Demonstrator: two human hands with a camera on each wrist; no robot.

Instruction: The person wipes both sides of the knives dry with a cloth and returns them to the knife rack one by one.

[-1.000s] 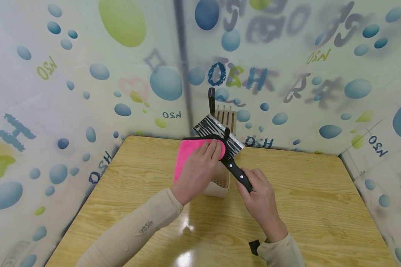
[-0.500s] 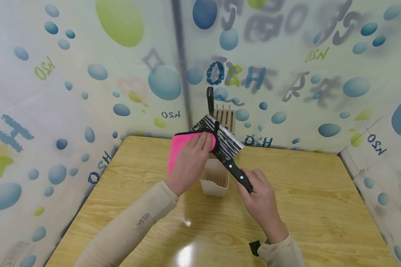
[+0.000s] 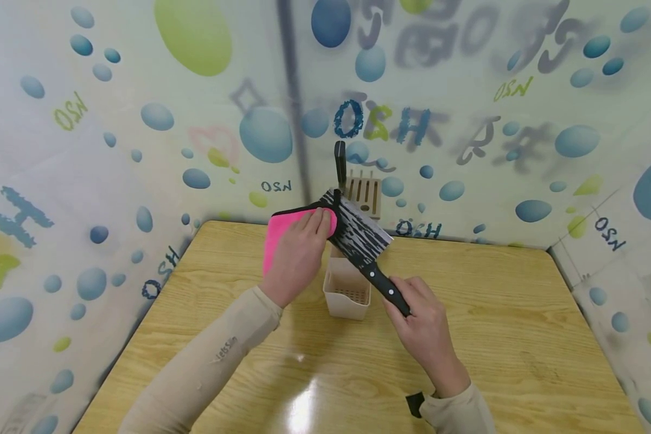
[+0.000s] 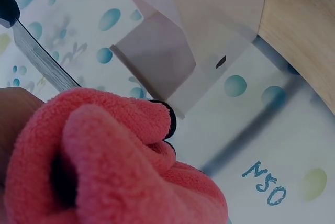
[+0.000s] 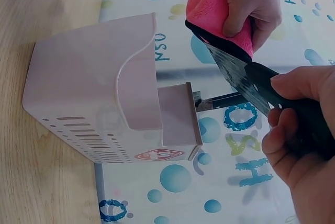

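Observation:
My right hand (image 3: 425,322) grips the black riveted handle of a cleaver (image 3: 366,232), held tilted in the air with its blade toward the upper left. The blade carries a black-and-silver streaked pattern. My left hand (image 3: 298,250) holds a pink fluffy cloth (image 3: 273,235) with a dark edging, folded over the blade's far end. In the right wrist view the left thumb pinches the cloth (image 5: 214,1) against the blade (image 5: 233,69). Thick pink folds (image 4: 120,156) fill the lower left wrist view, hiding most of the left fingers.
Below and behind the cleaver stands a beige slotted knife holder (image 3: 347,307) with an open front bin. A second black-handled knife (image 3: 340,163) stands upright in it. The wooden table (image 3: 493,301) meets a patterned wall sheet (image 3: 466,90) at its back edge.
My left hand and the pink cloth have slid left along the blade toward its far end, uncovering more of the streaked surface. The right hand has stayed nearly still on the handle.

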